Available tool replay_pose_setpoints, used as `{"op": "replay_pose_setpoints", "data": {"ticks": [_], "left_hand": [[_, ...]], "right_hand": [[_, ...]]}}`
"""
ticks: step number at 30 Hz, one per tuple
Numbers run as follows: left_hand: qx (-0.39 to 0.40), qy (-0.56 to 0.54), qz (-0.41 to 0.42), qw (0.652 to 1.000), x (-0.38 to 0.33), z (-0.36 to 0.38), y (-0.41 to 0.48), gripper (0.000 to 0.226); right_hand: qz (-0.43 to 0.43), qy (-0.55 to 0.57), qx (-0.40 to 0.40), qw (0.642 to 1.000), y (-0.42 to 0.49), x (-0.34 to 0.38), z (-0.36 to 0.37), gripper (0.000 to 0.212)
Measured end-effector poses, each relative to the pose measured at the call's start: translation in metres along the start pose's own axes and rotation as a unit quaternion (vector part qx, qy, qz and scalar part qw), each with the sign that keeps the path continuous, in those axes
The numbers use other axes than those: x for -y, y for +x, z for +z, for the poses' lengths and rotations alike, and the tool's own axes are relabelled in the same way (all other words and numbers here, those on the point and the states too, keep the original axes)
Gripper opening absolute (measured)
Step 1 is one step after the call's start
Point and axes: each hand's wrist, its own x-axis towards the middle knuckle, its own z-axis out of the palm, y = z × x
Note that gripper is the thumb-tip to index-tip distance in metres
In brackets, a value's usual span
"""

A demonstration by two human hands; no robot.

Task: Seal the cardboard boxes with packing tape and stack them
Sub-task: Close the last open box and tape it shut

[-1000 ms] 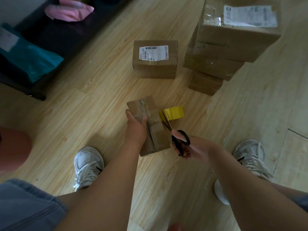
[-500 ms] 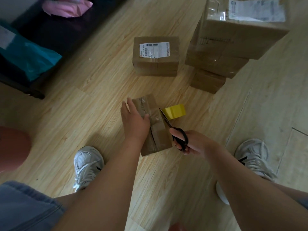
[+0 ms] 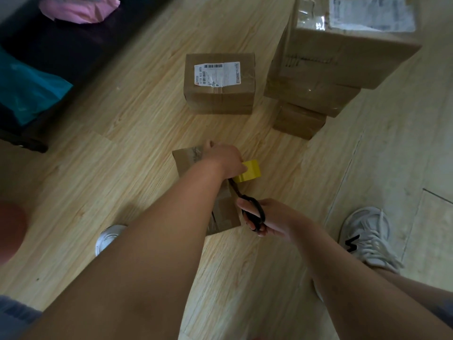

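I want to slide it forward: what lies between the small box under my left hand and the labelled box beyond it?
Only bare wood floor, shown in the head view; the small box and the labelled box stand apart, nothing between them.

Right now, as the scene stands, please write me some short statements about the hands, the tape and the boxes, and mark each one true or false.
1. The right hand holds black scissors. True.
2. The yellow tape roll lies on top of the stack of boxes. False: it lies on the floor, beside the small box.
3. The left hand is over the small box, next to the tape roll. True.
4. The barcode-label box sits on the stack. False: it stands on the floor, apart from the stack.
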Motion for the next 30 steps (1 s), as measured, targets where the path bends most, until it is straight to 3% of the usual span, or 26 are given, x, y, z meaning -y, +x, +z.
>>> {"op": "replay_pose_setpoints", "data": {"ticks": [6,11,19,21,24,27,30], "left_hand": [[-0.055,-0.062,0.009,0.997,0.006,0.007,0.004,0.033],[-0.105,-0.137,0.014,0.985,0.013,0.014,0.002,0.027],[-0.136,-0.338,0.008,0.931,0.008,0.004,-0.014,0.033],[-0.131,-0.371,0.013,0.919,0.009,0.003,-0.015,0.035],[-0.132,-0.388,0.011,0.912,0.012,0.003,-0.017,0.036],[-0.128,-0.39,0.007,0.912,0.015,0.003,-0.014,0.036],[-0.149,-0.345,0.014,0.927,0.018,0.007,-0.008,0.031]], "right_hand": [[-0.008,-0.022,-0.018,1.0,-0.002,0.004,-0.005,0.073],[-0.02,-0.038,-0.033,0.999,-0.01,0.012,-0.007,0.061],[0.053,-0.113,-0.02,0.992,-0.011,0.024,-0.005,0.06],[0.088,-0.184,-0.087,0.975,-0.004,0.016,-0.009,0.059],[0.133,-0.318,-0.192,0.919,-0.003,0.001,-0.019,0.052],[0.169,-0.458,-0.19,0.852,-0.009,-0.014,-0.028,0.036],[0.208,-0.47,-0.209,0.832,-0.006,-0.025,-0.033,0.04]]}}
